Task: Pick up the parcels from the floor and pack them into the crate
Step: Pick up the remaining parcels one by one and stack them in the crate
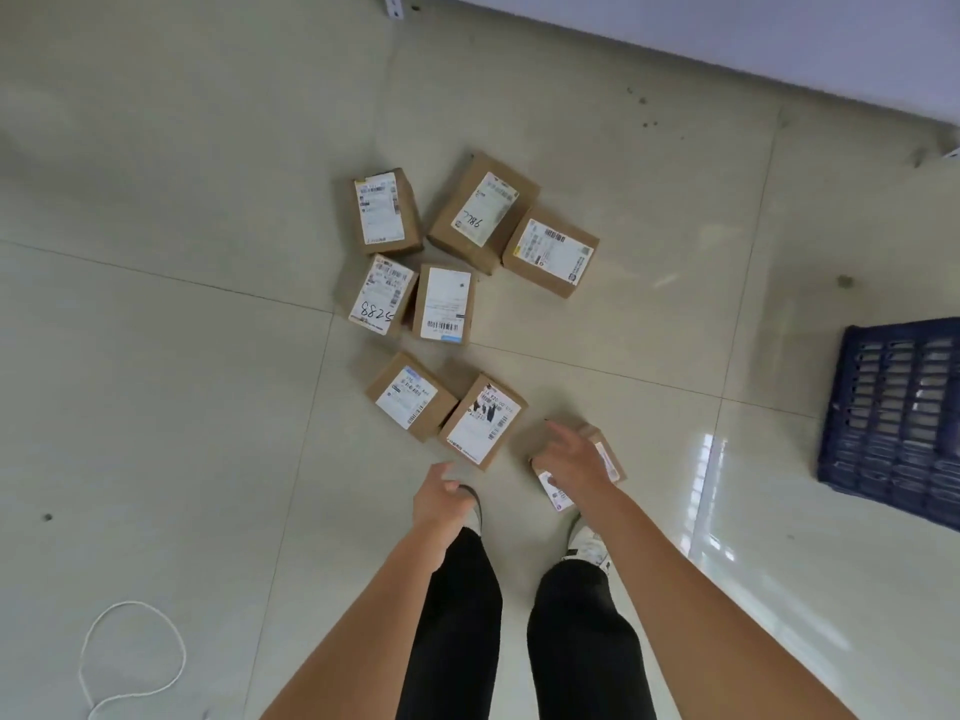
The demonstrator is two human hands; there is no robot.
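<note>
I see eight brown cardboard parcels with white shipping labels on the pale tiled floor [156, 356], and I place everything from the dark blue slatted plastic crate [898, 423], which the frame's right edge cuts off, so I cannot read its far side. The parcel nearest the crate [605, 454] is mostly covered by my right hand [571, 462]; only a brown corner and a strip of label show past it. That hand's fingers are spread apart and straight over the box top, and I cannot tell whether they touch it. My left hand [439, 498] hangs farther from the crate, fingers loosely curled, holding nothing, and it hides part of the light shoe [475, 511] beneath. The remaining seven parcels [447, 304] lie clustered well apart from the crate, labels up; most print is too small to read. A white cord loop [130, 657] lies farthest from the crate, cut by the bottom edge.
</note>
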